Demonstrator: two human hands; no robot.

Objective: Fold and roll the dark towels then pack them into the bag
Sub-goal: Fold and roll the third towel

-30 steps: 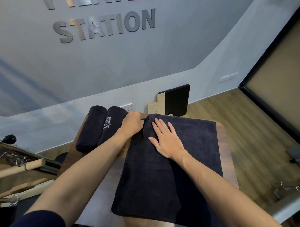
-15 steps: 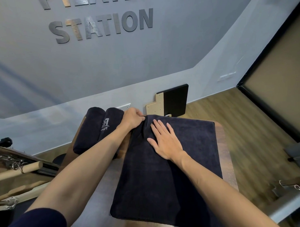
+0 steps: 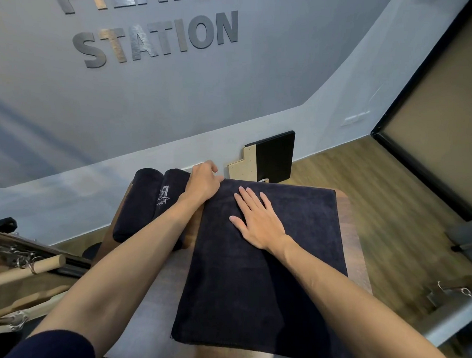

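Observation:
A dark folded towel (image 3: 298, 243) lies flat across the small wooden table (image 3: 351, 244). My left hand (image 3: 203, 182) grips the towel's far left corner with curled fingers. My right hand (image 3: 257, 221) presses flat on the towel just right of that corner, fingers straight and spread. Two rolled dark towels (image 3: 147, 200) lie side by side at the table's far left; one shows a pale embroidered logo. No bag is in view.
A black and wood board (image 3: 271, 159) leans against the wall behind the table. Wooden bars and metal clips (image 3: 26, 266) sit at the left. A grey frame with hooks (image 3: 458, 294) stands at the right, over a wooden floor.
My left hand has drawn the towel's far left corner a little farther away, pulling that edge straighter. My right hand stays pressed in nearly the same spot.

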